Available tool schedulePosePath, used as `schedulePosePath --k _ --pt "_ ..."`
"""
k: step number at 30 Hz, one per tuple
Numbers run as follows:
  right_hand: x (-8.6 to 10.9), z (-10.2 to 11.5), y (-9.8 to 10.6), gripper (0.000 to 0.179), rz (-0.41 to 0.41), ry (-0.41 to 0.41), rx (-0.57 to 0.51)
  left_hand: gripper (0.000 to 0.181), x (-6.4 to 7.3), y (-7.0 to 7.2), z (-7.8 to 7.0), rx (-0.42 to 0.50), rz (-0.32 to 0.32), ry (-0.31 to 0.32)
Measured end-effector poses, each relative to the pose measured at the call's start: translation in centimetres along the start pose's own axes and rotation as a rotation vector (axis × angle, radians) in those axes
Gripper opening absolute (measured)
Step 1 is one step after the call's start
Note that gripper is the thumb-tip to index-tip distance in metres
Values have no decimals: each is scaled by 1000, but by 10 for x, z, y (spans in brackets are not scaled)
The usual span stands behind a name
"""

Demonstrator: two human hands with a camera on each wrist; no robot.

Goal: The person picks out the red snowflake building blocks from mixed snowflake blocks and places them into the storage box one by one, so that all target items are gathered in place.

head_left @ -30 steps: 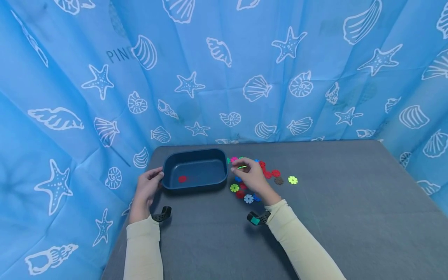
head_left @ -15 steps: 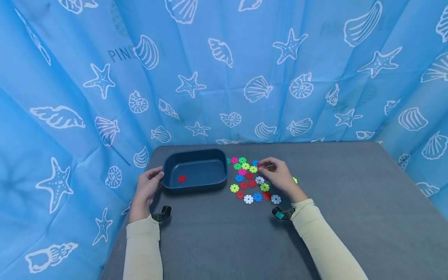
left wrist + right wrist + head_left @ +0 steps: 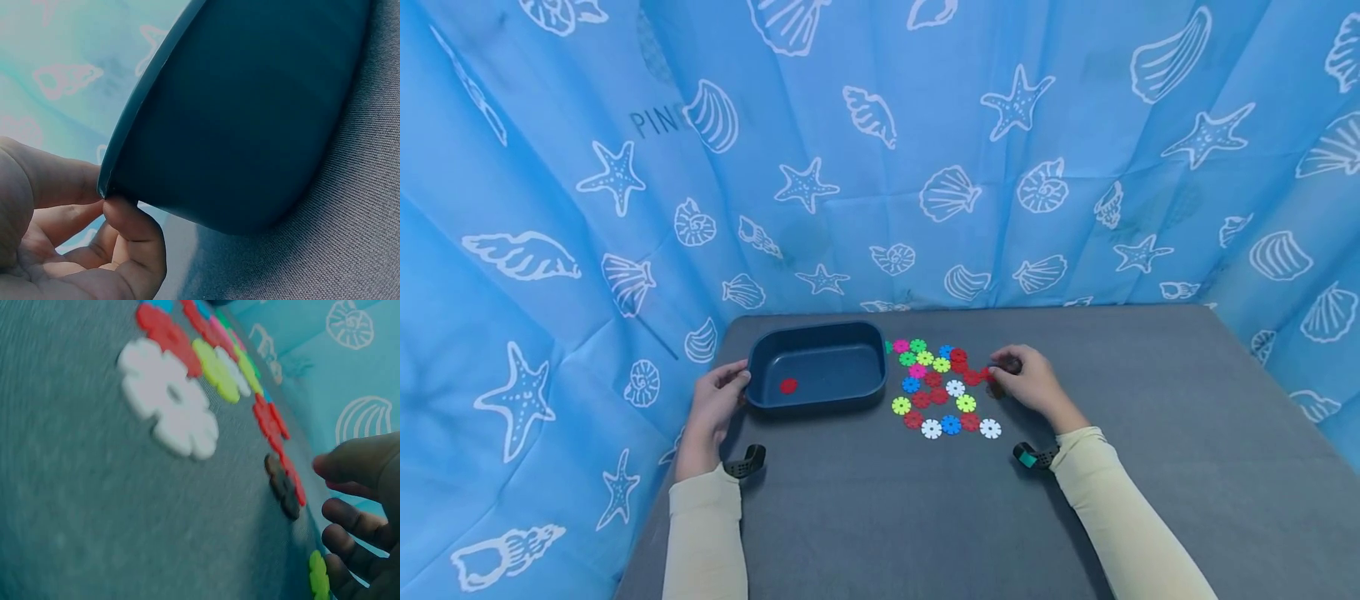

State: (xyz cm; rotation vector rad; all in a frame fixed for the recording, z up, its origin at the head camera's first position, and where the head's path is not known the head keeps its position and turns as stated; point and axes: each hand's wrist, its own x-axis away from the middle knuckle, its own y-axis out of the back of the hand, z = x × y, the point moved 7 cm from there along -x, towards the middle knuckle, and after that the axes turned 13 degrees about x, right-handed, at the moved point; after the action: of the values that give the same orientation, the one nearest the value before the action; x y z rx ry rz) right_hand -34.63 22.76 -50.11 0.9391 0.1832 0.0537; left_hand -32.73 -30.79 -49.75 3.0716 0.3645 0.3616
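My left hand [image 3: 713,404] pinches the left rim of a dark blue rectangular basin [image 3: 816,398] between thumb and fingers. In the left wrist view, the basin's outer wall [image 3: 231,125] rises beside the curled fingers [image 3: 140,240]. One red notched disc [image 3: 788,386] lies inside. At the right end of the scattered discs, my right hand [image 3: 1033,385] hovers by another red disc [image 3: 988,375]. The right wrist view shows its thumb and fingers apart, with nothing between them. Below them are a brown disc [image 3: 282,487] and a yellow-green disc [image 3: 319,575], which the hand hides in the head view.
Several colourful flower-shaped discs [image 3: 951,425] lie flat on the grey cloth-covered table [image 3: 880,517], just right of the basin. A blue curtain [image 3: 880,167] with white shell prints hangs behind and to the left.
My right hand has moved right, from beside the basin, across the discs to their right end. The red disc that was sliding in the basin now lies still. My left hand stays on the rim.
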Motion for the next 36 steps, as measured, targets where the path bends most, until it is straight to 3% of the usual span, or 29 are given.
schedulePosePath --k 6,15,36 --pt "-1 -4 -8 33 66 -3 93 48 1 1 0 0 3 2" --pt "-2 -1 -9 31 73 -16 130 48 0 -1 1 2 11 -5" --pt "2 4 -6 14 28 -18 35 48 0 0 1 1 20 -13"
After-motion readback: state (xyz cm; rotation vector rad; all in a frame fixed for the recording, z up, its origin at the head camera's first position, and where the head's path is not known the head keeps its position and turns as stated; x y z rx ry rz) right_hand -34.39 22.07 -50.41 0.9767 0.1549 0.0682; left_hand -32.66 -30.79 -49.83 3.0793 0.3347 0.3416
